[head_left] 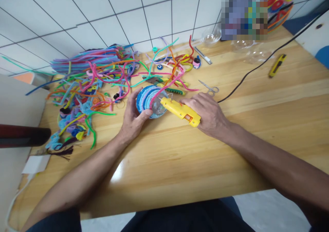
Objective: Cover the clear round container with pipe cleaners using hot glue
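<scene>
My left hand (pixel 134 117) grips a clear plastic ball (pixel 158 107) from its left side, the thumb across the front. Blue and lilac pipe cleaners wind in rings around much of the ball, and part of its clear surface shows at the right. A pink pipe cleaner (pixel 167 84) lies against the ball near my thumb, its free length rising up and to the right. My right hand (pixel 209 113) is closed around a yellow glue gun (pixel 180 111). The gun's nozzle points left and is at the clear part of the ball; whether it touches I cannot tell.
Bundled pipe cleaners (pixel 89 59) and a loose tangle (pixel 77 101) cover the table's left. Scissors (pixel 209 88), a slim cutter (pixel 203 55) and a yellow utility knife (pixel 277 65) lie right of centre. Clear balls (pixel 212 36) sit behind. A black cord (pixel 246 76) crosses the right.
</scene>
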Action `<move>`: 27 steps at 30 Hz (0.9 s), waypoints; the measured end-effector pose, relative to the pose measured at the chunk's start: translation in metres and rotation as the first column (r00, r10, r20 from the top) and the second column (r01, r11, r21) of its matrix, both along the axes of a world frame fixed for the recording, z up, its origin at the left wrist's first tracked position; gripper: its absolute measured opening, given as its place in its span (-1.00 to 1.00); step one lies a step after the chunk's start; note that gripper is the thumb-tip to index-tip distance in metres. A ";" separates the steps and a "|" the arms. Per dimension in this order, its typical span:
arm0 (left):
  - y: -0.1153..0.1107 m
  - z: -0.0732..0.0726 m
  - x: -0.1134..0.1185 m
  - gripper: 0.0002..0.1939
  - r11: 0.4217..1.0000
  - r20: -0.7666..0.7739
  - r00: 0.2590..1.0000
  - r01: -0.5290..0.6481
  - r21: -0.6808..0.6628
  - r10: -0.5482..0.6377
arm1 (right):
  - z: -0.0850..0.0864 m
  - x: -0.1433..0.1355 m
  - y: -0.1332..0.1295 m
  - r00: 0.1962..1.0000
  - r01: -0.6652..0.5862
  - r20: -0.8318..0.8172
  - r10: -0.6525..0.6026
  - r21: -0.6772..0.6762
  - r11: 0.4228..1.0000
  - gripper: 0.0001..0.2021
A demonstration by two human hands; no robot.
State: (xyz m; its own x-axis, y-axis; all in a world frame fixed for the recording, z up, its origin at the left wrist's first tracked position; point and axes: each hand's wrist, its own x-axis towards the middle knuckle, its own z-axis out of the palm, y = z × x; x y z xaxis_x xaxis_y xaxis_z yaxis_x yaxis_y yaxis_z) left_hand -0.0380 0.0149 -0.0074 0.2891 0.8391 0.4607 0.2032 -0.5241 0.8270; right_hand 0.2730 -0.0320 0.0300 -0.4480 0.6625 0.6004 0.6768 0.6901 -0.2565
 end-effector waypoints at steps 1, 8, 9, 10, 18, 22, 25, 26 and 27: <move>0.000 0.000 0.000 -0.18 1.000 -0.002 1.000 -0.003 0.000 0.003 | 0.000 0.000 0.000 1.000 0.004 -0.002 -0.004 0.007 1.000 -0.61; 0.000 0.000 0.000 -0.17 1.000 -0.006 1.000 -0.004 0.006 0.004 | -0.001 0.003 0.002 0.999 0.033 0.001 -0.033 -0.057 0.998 -0.59; 0.000 0.001 0.000 -0.17 1.000 -0.006 1.000 -0.004 0.007 0.004 | -0.001 0.004 0.002 1.000 0.029 -0.001 -0.029 -0.063 0.998 -0.59; 0.000 0.001 0.000 -0.17 1.000 -0.007 1.000 -0.004 0.008 0.004 | -0.002 0.004 0.002 1.000 0.026 -0.005 -0.026 -0.068 0.997 -0.60; 0.000 -0.002 -0.001 -0.18 1.000 0.000 1.000 0.000 0.004 0.000 | -0.002 0.001 0.000 0.999 -0.023 -0.029 0.021 -0.040 0.999 -0.68; 0.001 -0.003 -0.001 -0.17 1.000 0.002 1.000 -0.005 -0.001 0.005 | -0.002 0.003 0.000 0.999 -0.008 -0.037 0.006 -0.069 0.998 -0.69; 0.001 -0.001 0.000 -0.18 1.000 -0.002 1.000 0.000 0.003 0.000 | -0.001 0.005 0.001 1.000 0.026 -0.012 -0.027 -0.088 0.996 -0.70; 0.000 0.000 0.000 -0.18 1.000 -0.004 1.000 0.004 0.004 -0.004 | 0.000 0.006 0.002 1.000 0.029 -0.006 -0.030 -0.089 0.996 -0.69; 0.000 0.001 0.000 -0.19 1.000 -0.006 1.000 0.009 0.005 -0.009 | 0.000 0.006 0.002 1.000 0.025 -0.003 -0.026 -0.087 0.996 -0.69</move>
